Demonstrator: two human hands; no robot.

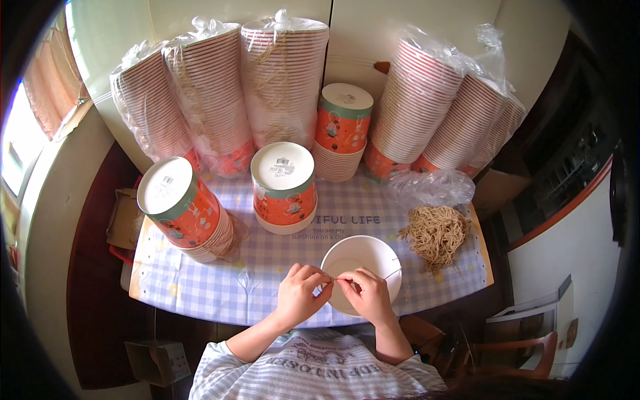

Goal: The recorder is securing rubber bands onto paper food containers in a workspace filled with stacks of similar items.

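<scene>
In front of me a white paper bucket (pixel 362 250) stands mouth up at the table's near edge. My left hand (pixel 303 293) and my right hand (pixel 367 293) meet over its near left rim, fingertips almost touching. Both are closed in a pinch on what looks like a thin tan cord (pixel 334 280), mostly hidden by the fingers. A thin strand also shows at the bucket's right rim. To the right lies a tangled heap of tan cords (pixel 437 237). At the left, an upside-down stack of orange buckets (pixel 200 217) has cord loops hanging from its side.
A checked tablecloth (pixel 267 267) covers the table. An upturned orange bucket (pixel 285 203) stands mid-table, with another orange stack (pixel 344 123) behind. Tall bagged bucket stacks (pixel 283 87) line the back, more (pixel 420 100) to the right. Crumpled clear plastic (pixel 433 187) lies beyond the cords.
</scene>
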